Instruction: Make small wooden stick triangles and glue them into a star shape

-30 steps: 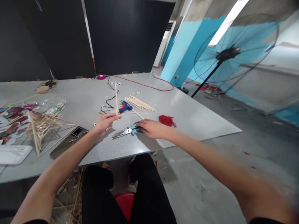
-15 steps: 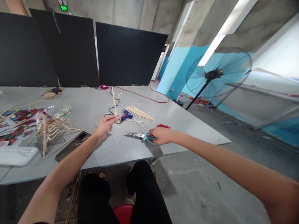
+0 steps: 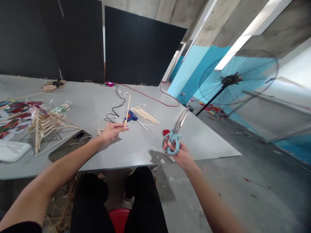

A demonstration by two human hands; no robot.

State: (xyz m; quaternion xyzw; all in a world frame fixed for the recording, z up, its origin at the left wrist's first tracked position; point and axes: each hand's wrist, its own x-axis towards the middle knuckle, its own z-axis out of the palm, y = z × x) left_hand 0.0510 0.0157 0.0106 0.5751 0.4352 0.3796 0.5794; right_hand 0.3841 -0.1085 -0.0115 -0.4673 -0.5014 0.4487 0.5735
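My left hand (image 3: 111,130) pinches a thin wooden stick (image 3: 127,109) near its lower end and holds it upright over the grey table (image 3: 136,149). My right hand (image 3: 179,154) grips blue-handled scissors (image 3: 175,132) lifted above the table's near right edge, their blades pointing up and away. Behind the stick lie a blue glue gun (image 3: 131,116) and a bundle of wooden sticks (image 3: 145,114). A tuft of red yarn (image 3: 166,132) shows just behind the scissors' handles.
A stick-built frame (image 3: 46,125) and a phone (image 3: 70,145) lie at the left, with coloured paper pieces (image 3: 14,113) and a white tray (image 3: 11,150). A black cord (image 3: 116,106) and red cable (image 3: 150,96) cross the table. A standing fan (image 3: 233,79) is at the right.
My right hand has picked the scissors up off the table and raised them, blades now pointing upward. My left hand still holds the stick, tilted slightly rightward.
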